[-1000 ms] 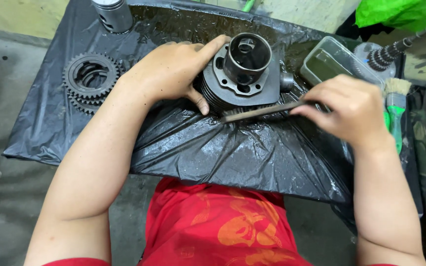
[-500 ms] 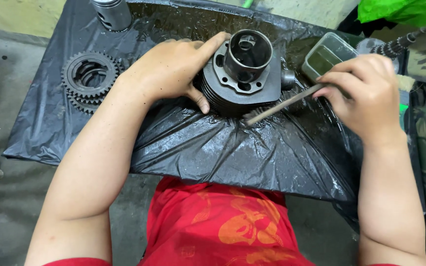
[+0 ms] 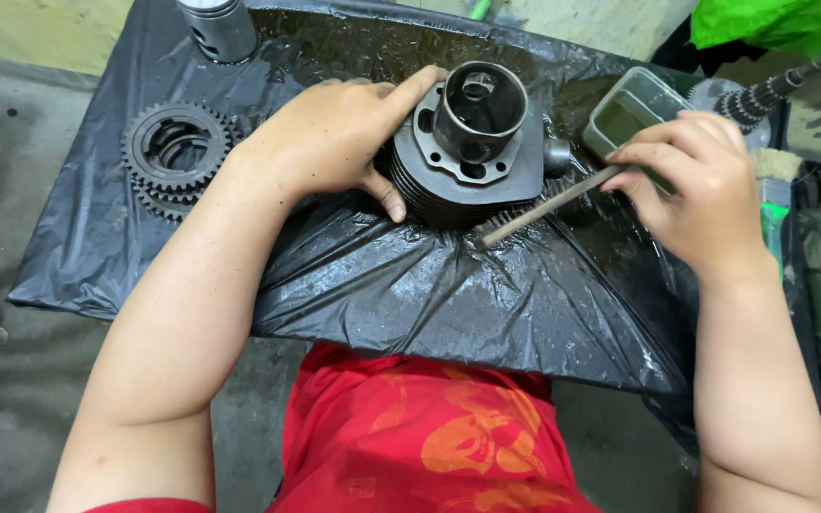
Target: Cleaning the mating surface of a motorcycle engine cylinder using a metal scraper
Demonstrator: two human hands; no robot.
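A dark finned engine cylinder point(image 3: 467, 142) lies on a wet black plastic sheet point(image 3: 410, 294) in the middle of the view. My left hand point(image 3: 339, 133) grips its left side, thumb under the fins and fingers over the top edge. My right hand point(image 3: 691, 185) pinches the handle of a thin wire brush point(image 3: 539, 207). The bristle end of the brush lies against the lower right fins of the cylinder.
A stack of toothed gears point(image 3: 175, 157) sits at the left of the sheet, a metal piston point(image 3: 219, 28) at the top left. A small tub of greenish liquid point(image 3: 631, 119), a geared shaft point(image 3: 762, 95) and a green-handled paintbrush point(image 3: 773, 204) lie at the right.
My right hand has moved up and to the right, swinging the brush from nearly flat to a steeper slant along the cylinder's lower right side. My left hand has kept its hold.
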